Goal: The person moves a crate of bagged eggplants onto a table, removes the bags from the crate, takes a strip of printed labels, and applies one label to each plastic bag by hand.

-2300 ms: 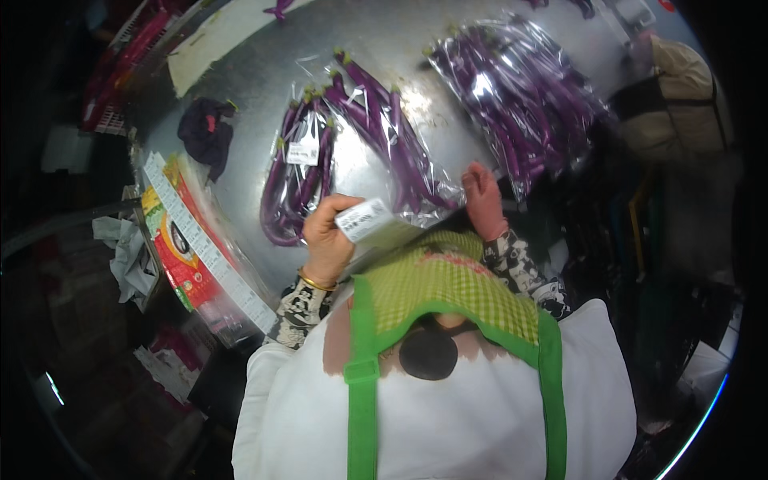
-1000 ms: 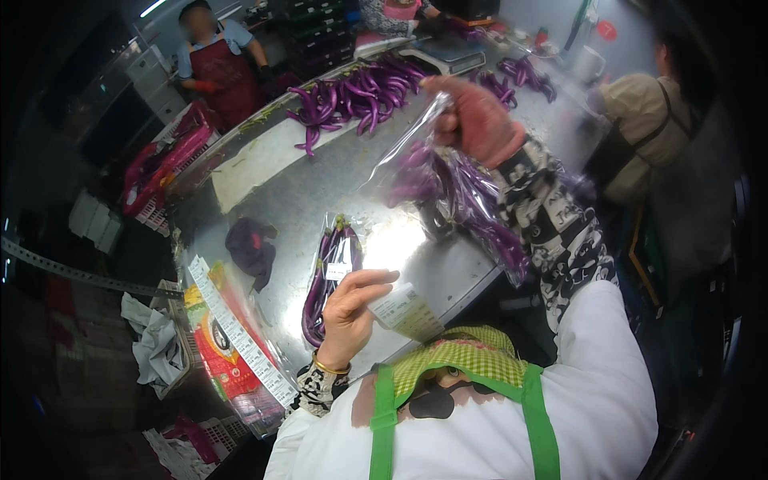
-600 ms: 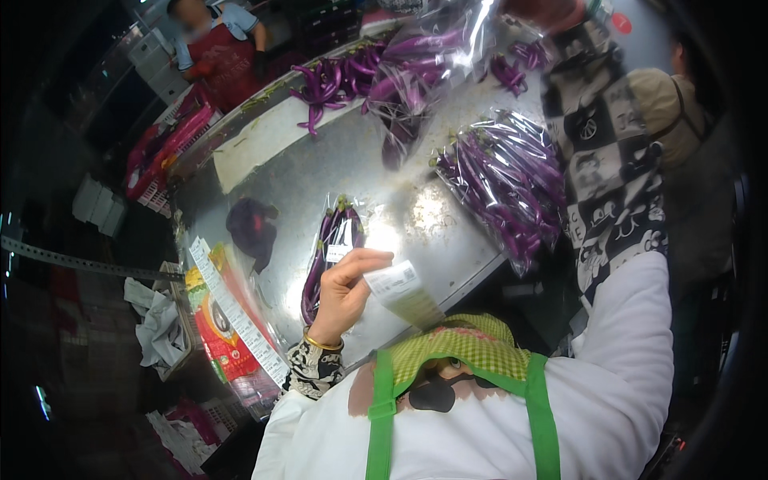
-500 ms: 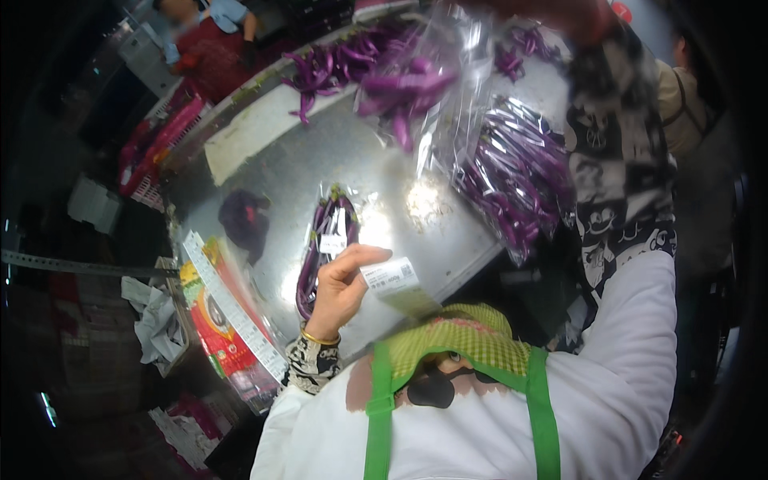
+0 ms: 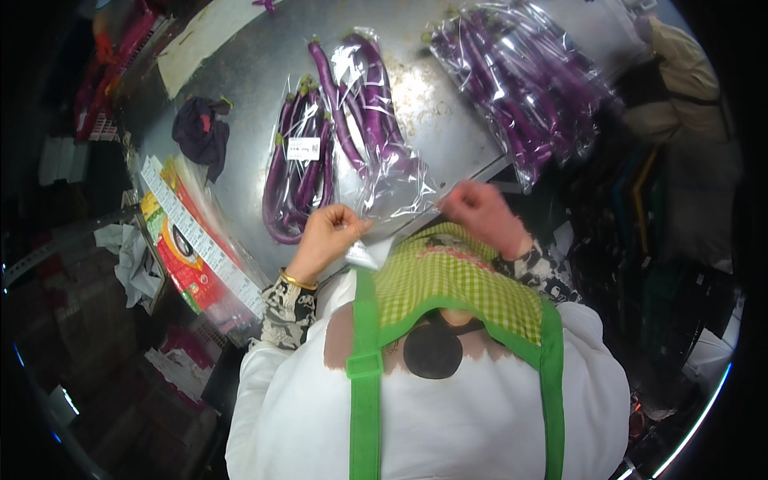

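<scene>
Fingers [image 5: 349, 218] of the left hand [image 5: 318, 246] are pinched together on a white label [image 5: 362, 256], just beside the near end of the middle bag [image 5: 372, 112]. That clear bag, with long purple eggplants inside, lies on the shiny metal table [image 5: 240, 60]. Near its right corner is the right hand [image 5: 484, 214], in a pink glove; it is blurry, so one cannot tell if its fingers grip the plastic. Left of the middle bag lies another eggplant bag [image 5: 300, 180] with a label on it. Farther left is a dark cloth [image 5: 202, 138]. Right of the middle bag are more bagged eggplants [image 5: 524, 92].
</scene>
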`<state>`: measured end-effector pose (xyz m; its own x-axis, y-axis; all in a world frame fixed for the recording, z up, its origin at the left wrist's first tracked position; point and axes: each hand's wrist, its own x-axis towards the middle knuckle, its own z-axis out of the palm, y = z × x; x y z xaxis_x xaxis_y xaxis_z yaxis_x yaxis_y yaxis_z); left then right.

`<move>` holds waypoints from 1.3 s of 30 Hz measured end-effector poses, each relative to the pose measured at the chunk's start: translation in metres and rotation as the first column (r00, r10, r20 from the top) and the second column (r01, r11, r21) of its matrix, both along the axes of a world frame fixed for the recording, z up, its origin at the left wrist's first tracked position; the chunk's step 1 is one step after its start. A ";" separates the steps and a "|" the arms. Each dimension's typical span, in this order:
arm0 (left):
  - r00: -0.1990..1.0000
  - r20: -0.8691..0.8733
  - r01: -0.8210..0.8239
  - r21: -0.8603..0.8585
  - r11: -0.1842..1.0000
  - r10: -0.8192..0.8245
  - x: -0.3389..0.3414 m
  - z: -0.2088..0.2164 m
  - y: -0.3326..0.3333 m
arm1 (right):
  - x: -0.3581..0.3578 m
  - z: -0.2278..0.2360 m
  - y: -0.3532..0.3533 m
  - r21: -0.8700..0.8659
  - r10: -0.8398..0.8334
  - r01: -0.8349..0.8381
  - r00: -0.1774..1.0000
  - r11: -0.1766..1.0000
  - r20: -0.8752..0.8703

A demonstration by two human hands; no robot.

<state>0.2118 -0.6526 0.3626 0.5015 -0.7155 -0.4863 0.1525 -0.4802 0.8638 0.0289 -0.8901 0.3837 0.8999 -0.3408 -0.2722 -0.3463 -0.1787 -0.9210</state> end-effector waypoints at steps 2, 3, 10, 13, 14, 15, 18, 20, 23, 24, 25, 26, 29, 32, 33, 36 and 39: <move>0.982 0.183 -0.041 0.031 0.999 0.034 0.000 -0.016 0.005 | -0.006 -0.015 -0.006 0.106 -0.254 0.249 0.967 0.963 0.026; 0.950 0.301 -0.109 0.065 0.992 0.085 -0.001 -0.017 0.005 | -0.008 -0.026 -0.009 0.169 -0.337 0.328 0.941 0.929 0.028; 0.869 -0.390 -0.319 0.031 0.947 0.306 -0.007 -0.021 -0.008 | 0.020 -0.065 0.007 0.395 -0.411 0.400 0.910 0.827 -0.061; 0.778 -0.504 -0.462 -0.051 0.885 0.377 -0.017 -0.011 -0.016 | 0.026 -0.069 0.019 0.404 -0.411 0.371 0.912 0.836 0.013; 0.783 -0.479 -0.506 -0.119 0.855 0.397 -0.020 -0.017 -0.015 | 0.026 -0.073 0.022 0.403 -0.423 0.360 0.903 0.841 0.077; 0.785 -0.455 -0.545 -0.187 0.817 0.420 -0.024 -0.019 -0.014 | 0.025 -0.074 0.025 0.402 -0.431 0.347 0.891 0.847 0.141; 0.915 0.360 -0.001 -0.452 0.892 0.184 -0.033 0.011 -0.012 | 0.019 -0.073 0.029 0.372 -0.454 0.369 0.874 0.852 0.173; 0.889 0.455 0.158 -0.427 0.890 0.060 -0.032 0.012 -0.011 | 0.014 -0.078 0.022 0.258 -0.389 0.344 0.909 0.903 0.151; 0.991 0.067 -0.089 -0.343 0.935 0.119 -0.027 -0.010 -0.010 | 0.018 -0.073 0.011 0.356 -0.402 0.339 0.908 0.871 0.119; 0.992 -0.049 -0.121 -0.257 0.959 0.112 -0.025 -0.001 -0.010 | 0.017 -0.068 0.008 0.426 -0.427 0.350 0.899 0.834 0.098; 0.990 -0.101 -0.122 -0.227 0.966 0.101 -0.024 0.004 -0.010 | 0.018 -0.065 0.007 0.429 -0.443 0.360 0.890 0.829 0.110; 0.984 -0.153 -0.121 -0.197 0.973 0.091 -0.024 0.008 -0.010 | 0.021 -0.062 0.007 0.432 -0.459 0.370 0.880 0.823 0.123; 0.975 0.218 0.016 -0.298 0.955 0.051 -0.031 0.006 -0.014 | 0.031 -0.047 -0.004 0.383 -0.289 0.175 0.920 0.907 0.263; 0.488 0.872 0.460 -0.238 0.855 -0.020 -0.033 0.025 -0.019 | 0.042 -0.025 -0.015 0.280 -0.044 -0.047 0.950 0.959 0.309; 0.475 0.879 0.488 -0.228 0.843 -0.037 -0.033 0.030 -0.019 | 0.046 -0.021 -0.017 0.251 0.029 -0.109 0.953 0.962 0.300; 0.488 0.870 0.528 -0.233 0.817 -0.067 -0.035 0.033 -0.022 | 0.055 -0.024 -0.024 0.337 0.087 -0.149 0.978 0.930 0.190; 0.531 0.847 0.462 -0.264 0.847 -0.027 -0.035 0.032 -0.020 | 0.058 -0.031 -0.025 0.388 0.121 -0.159 0.985 0.908 0.121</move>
